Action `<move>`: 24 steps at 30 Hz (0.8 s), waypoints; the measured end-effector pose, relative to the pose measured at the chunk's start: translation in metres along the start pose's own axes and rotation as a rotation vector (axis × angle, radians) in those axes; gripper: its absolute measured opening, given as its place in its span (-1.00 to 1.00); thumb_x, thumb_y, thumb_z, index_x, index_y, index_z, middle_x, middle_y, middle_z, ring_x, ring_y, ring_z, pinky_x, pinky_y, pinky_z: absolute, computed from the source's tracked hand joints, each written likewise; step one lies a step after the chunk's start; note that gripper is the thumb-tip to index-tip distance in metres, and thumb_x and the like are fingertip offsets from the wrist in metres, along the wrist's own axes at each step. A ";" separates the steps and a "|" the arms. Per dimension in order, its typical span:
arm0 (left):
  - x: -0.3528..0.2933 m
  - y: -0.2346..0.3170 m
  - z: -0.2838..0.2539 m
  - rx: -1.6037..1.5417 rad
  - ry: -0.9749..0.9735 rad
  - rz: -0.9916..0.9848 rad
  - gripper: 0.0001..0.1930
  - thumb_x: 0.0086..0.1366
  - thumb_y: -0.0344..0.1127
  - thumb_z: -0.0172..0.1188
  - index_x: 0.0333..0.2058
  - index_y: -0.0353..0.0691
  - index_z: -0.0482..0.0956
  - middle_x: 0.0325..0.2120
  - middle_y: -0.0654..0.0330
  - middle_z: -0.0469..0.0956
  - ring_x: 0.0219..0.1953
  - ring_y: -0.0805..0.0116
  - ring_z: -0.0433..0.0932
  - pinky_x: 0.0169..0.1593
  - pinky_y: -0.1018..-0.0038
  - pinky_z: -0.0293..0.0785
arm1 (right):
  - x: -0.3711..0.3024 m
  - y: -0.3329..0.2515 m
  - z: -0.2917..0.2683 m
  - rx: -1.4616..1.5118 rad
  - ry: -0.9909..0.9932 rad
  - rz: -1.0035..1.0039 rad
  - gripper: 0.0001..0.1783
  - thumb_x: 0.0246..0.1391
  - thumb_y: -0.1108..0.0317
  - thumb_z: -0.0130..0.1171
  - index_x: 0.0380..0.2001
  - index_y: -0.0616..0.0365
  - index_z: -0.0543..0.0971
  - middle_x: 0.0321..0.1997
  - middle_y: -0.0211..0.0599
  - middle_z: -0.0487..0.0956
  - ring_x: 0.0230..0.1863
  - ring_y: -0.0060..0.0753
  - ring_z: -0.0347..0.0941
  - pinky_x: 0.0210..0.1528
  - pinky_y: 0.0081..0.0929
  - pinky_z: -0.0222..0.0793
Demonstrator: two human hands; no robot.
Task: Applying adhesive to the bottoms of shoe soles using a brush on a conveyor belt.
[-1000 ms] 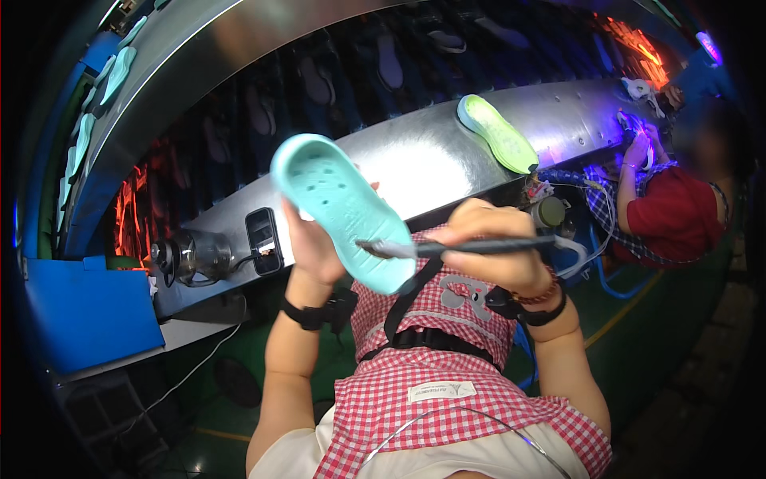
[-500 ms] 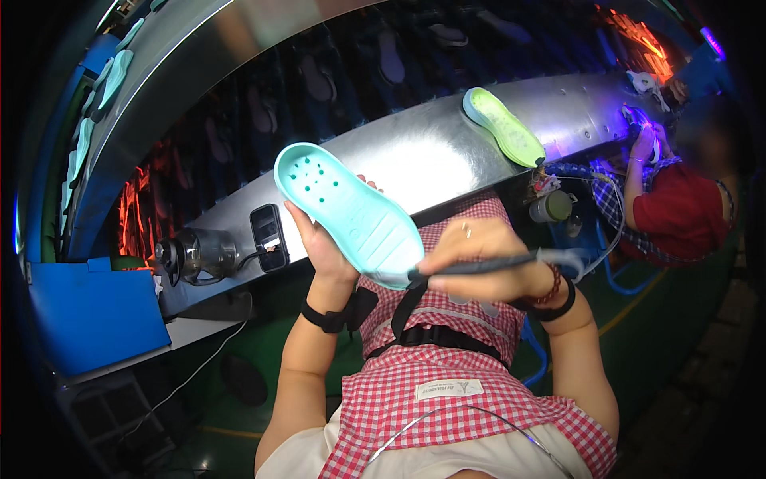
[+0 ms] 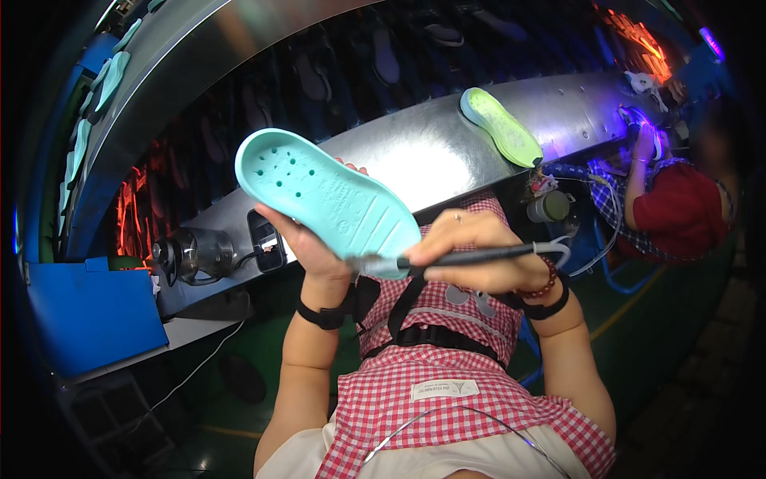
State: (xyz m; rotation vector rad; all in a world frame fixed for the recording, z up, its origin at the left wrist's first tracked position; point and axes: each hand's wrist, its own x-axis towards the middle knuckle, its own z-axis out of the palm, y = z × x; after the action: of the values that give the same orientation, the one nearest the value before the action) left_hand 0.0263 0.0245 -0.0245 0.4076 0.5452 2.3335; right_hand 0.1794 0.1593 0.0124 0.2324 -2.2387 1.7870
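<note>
The left hand (image 3: 315,243) holds a turquoise shoe sole (image 3: 327,199) up in front of the chest, fingers clasped under it, holed face toward the camera. The right hand (image 3: 471,251) grips a dark pen-like tool (image 3: 447,259) with a cord, its tip at the sole's near edge, apparently touching, though the blur leaves this unsure. This looks like edge work on the sole; the next move would call for a steady tip along the rim. A green sole (image 3: 501,126) lies on the metal counter (image 3: 415,152) beyond.
</note>
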 end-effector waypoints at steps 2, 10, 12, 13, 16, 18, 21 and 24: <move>0.000 0.006 -0.006 0.020 -0.058 0.028 -0.16 0.10 0.45 -0.45 0.05 -0.18 0.23 -0.13 0.03 0.41 -0.07 0.11 0.39 0.05 0.18 0.28 | -0.003 -0.003 -0.003 0.055 -0.061 -0.053 -0.77 -0.24 0.55 0.26 -0.38 0.23 0.59 -0.33 -0.19 0.58 -0.28 -0.37 0.50 -0.20 -0.50 0.39; 0.001 0.014 0.003 0.143 0.097 0.009 -0.16 0.10 0.44 -0.35 0.01 -0.27 0.26 -0.18 0.04 0.39 -0.13 0.14 0.37 0.02 0.23 0.29 | -0.008 0.006 -0.004 0.116 -0.067 0.044 -0.74 -0.24 0.53 0.26 -0.35 0.22 0.58 -0.29 -0.25 0.57 -0.17 -0.44 0.44 -0.13 -0.53 0.35; 0.001 0.016 0.006 0.130 -0.034 -0.021 -0.15 0.10 0.43 -0.33 -0.01 -0.30 0.28 -0.18 0.03 0.39 -0.12 0.13 0.37 0.02 0.25 0.29 | -0.004 0.021 -0.007 0.263 -0.058 -0.031 -0.75 -0.23 0.55 0.25 -0.35 0.23 0.58 -0.28 -0.24 0.57 -0.15 -0.42 0.43 -0.10 -0.51 0.34; 0.000 0.017 0.010 0.129 -0.034 -0.023 -0.15 0.10 0.43 -0.33 -0.01 -0.30 0.28 -0.18 0.03 0.39 -0.12 0.13 0.37 0.02 0.25 0.29 | -0.003 0.025 -0.008 0.410 -0.051 -0.105 -0.75 -0.23 0.57 0.23 -0.35 0.24 0.57 -0.26 -0.23 0.56 -0.12 -0.41 0.42 -0.07 -0.49 0.33; 0.005 0.022 0.022 0.000 -0.025 -0.090 -0.20 0.17 0.34 -0.32 0.06 -0.31 0.22 -0.05 -0.01 0.35 -0.02 0.08 0.35 0.07 0.22 0.27 | -0.005 0.026 0.002 0.808 0.151 0.172 -0.78 -0.08 0.55 0.12 -0.28 0.32 0.49 -0.17 -0.07 0.50 -0.10 -0.30 0.42 0.02 -0.39 0.32; -0.003 0.018 0.030 0.113 0.079 -0.098 -0.24 0.19 0.30 -0.32 0.09 -0.30 0.19 -0.01 -0.01 0.32 0.01 0.07 0.33 0.11 0.16 0.21 | -0.004 0.024 0.011 0.966 0.198 0.210 -0.79 -0.04 0.54 0.09 -0.26 0.33 0.47 -0.17 -0.04 0.49 -0.11 -0.28 0.43 0.04 -0.37 0.32; -0.026 -0.005 0.052 -0.243 0.034 -0.054 -0.29 0.25 0.22 -0.43 0.16 -0.25 0.07 0.04 -0.02 0.27 0.06 0.00 0.28 0.17 0.06 0.10 | 0.000 0.024 0.024 1.221 0.337 0.299 -0.80 -0.01 0.53 0.06 -0.25 0.33 0.45 -0.17 -0.03 0.49 -0.14 -0.29 0.45 0.00 -0.37 0.35; -0.028 -0.009 0.042 -0.184 0.086 -0.104 -0.30 0.25 0.22 -0.43 0.16 -0.23 0.06 0.05 0.00 0.26 0.05 0.01 0.30 0.16 0.04 0.13 | -0.004 0.029 0.031 0.865 0.369 0.183 -0.79 -0.01 0.51 0.07 -0.25 0.35 0.47 -0.24 -0.12 0.52 -0.16 -0.39 0.45 -0.10 -0.49 0.38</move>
State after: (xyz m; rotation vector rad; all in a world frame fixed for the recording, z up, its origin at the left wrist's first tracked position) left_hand 0.0693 0.0224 0.0038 0.1895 0.3779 2.2840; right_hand 0.1714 0.1353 -0.0222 -0.1448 -1.1720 2.5432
